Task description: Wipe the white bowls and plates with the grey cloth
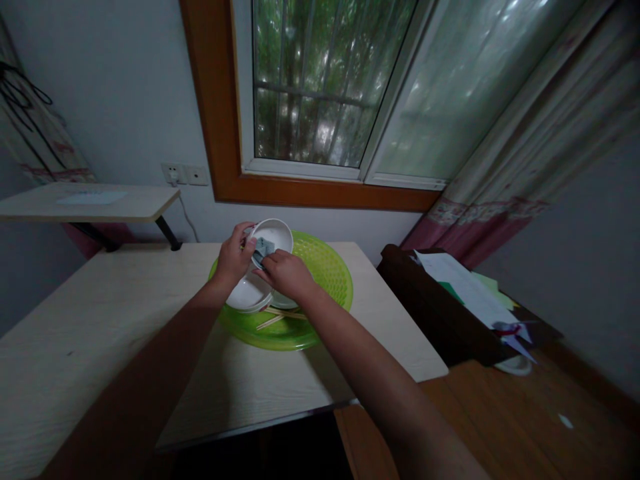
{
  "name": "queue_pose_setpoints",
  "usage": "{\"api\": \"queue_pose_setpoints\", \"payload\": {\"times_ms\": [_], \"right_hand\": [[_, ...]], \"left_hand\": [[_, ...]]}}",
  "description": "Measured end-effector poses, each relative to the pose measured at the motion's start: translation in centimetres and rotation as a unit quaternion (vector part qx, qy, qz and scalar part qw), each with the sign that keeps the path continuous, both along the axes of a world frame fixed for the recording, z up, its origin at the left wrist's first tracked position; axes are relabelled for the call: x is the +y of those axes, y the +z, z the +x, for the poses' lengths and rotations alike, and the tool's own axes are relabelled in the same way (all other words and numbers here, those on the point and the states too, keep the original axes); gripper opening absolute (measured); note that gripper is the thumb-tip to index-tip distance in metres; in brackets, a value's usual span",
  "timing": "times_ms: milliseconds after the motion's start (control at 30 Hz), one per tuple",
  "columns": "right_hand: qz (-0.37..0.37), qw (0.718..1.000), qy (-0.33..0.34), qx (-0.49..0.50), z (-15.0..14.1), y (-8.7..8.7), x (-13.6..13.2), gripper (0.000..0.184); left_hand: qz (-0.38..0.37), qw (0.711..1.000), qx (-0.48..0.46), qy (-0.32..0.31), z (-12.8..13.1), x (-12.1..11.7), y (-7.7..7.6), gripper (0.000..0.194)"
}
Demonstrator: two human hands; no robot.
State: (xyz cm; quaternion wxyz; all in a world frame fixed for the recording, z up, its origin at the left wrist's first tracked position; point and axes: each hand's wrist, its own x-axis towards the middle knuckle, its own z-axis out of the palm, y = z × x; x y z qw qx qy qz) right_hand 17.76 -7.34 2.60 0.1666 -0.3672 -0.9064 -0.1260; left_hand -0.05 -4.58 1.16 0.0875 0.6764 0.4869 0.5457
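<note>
A white bowl point(278, 232) is tilted toward me above a round green plastic tray point(330, 267). My left hand point(235, 255) is closed on the bowl's left rim. In my right hand point(286, 272) is a grey-blue cloth point(263, 248), pressed against the inside of the bowl near its lower rim. Below the hands, another white bowl point(247, 293) rests in the tray. Beside it a further pale dish point(284, 301) shows in part under my right hand. Wooden chopsticks point(273, 321) lie crossed at the front of the tray.
The tray stands on a pale wooden table point(125, 300). A raised shelf point(90, 200) on black legs occupies the table's back left. Behind is a window point(325, 87) with a curtain point(500, 133). To the right, papers point(465, 293) lie on a dark piece of furniture point(425, 300).
</note>
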Motion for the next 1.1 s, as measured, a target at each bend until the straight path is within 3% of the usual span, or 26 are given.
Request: {"api": "queue_pose_setpoints", "payload": {"times_ms": [300, 467, 800, 1100], "right_hand": [[-0.024, 0.990, 0.094, 0.100, 0.3, -1.2, 0.7, 0.026], [-0.003, 0.992, 0.102, 0.080, 0.3, -1.5, 0.8, 0.038], [0.026, 0.997, 0.001, 0.076, 0.4, -1.7, 0.6, 0.073], [0.023, 0.995, -0.093, 0.041, -0.4, -0.2, -0.6, 0.074]], "left_hand": [[0.008, 1.000, -0.015, -0.004, -0.3, 0.3, -0.3, 0.044], [-0.004, 1.000, -0.015, -0.014, -0.2, 0.3, -0.3, 0.045], [-0.012, 0.999, -0.015, -0.034, 0.3, 0.1, -0.2, 0.045], [0.006, 1.000, -0.025, -0.013, 0.1, 0.2, -0.2, 0.044]]}}
